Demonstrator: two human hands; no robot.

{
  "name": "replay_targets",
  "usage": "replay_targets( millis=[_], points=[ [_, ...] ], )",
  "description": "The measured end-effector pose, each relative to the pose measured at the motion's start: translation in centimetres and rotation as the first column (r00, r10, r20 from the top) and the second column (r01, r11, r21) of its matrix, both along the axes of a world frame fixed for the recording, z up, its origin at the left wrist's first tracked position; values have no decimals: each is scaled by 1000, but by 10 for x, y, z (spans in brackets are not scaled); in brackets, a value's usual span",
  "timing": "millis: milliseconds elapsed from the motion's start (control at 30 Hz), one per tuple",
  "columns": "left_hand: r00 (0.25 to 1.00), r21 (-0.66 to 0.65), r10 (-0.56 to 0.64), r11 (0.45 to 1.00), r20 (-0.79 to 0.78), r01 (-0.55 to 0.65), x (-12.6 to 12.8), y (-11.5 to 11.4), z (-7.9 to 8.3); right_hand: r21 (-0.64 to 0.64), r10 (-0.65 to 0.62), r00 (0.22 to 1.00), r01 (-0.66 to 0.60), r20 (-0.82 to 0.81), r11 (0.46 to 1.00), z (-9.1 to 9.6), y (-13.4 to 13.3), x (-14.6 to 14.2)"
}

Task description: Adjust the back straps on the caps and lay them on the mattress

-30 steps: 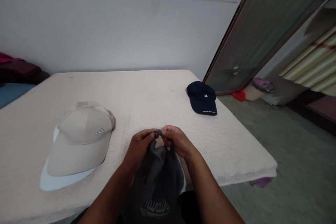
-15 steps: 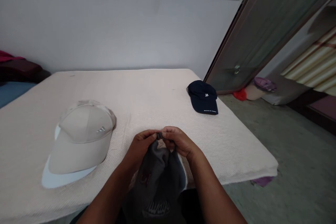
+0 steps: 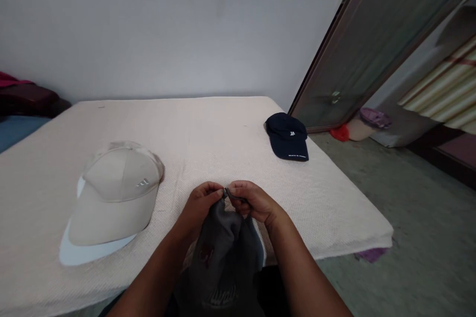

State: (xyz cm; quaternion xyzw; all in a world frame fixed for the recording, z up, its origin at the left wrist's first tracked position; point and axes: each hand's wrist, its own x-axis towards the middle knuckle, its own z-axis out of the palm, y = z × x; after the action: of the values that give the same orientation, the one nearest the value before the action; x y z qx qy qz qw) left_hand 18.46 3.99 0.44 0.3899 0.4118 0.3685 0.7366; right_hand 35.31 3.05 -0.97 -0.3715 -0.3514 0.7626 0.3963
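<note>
A dark grey cap (image 3: 223, 257) with raised lettering and a small red mark hangs at the table's near edge. Both hands hold its back strap (image 3: 226, 193) at a small dark buckle or slider. My left hand (image 3: 199, 208) pinches the strap's left side between thumb and finger. My right hand (image 3: 253, 200) grips the other part of the strap, fingers curled round it. The fingertips almost meet at the buckle, whose details are too small to make out. Further left, a beige cap (image 3: 119, 193) lies over a light blue brim (image 3: 92, 252).
A navy cap (image 3: 287, 136) lies near the right edge of the bed-like surface (image 3: 208, 143) with a pale textured cover. Behind it rise a white wall (image 3: 167, 44) and a sliding door (image 3: 357, 44). Red and purple items (image 3: 375, 119) sit on the floor at right.
The strap ends at the buckle have shifted slightly, and more of the strap shows by my right fingers. The grey cap tilts a little; the other caps stay put.
</note>
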Motion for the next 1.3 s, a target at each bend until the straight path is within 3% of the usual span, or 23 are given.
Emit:
replay_targets(
  millis=[200, 400, 633, 967, 1300],
  points=[
    [999, -25, -22, 999, 34, 23, 0, 2, 0, -20, 31, 998, -33, -63, 999, 1, 0, 1],
    [998, -16, -47, 999, 36, 48, -2, 1, 0, -41, 1, 999, -2, -33, 999, 0, 0, -2],
    [998, -34, -56, 998, 40, 58, -3, 1, -1, -24, 73, 997, -73, -15, 997, 3, -3, 1],
    [995, -88, -96, 991, 4, 96, -6, 1, 0, 25, 20, 999, -20, 28, 999, 2, -5, 1],
    [996, -114, -91, 989, 24, 93, -4, 0, 2, 50, 25, 997, -21, -76, 999, 9, -6, -4]
  ],
)
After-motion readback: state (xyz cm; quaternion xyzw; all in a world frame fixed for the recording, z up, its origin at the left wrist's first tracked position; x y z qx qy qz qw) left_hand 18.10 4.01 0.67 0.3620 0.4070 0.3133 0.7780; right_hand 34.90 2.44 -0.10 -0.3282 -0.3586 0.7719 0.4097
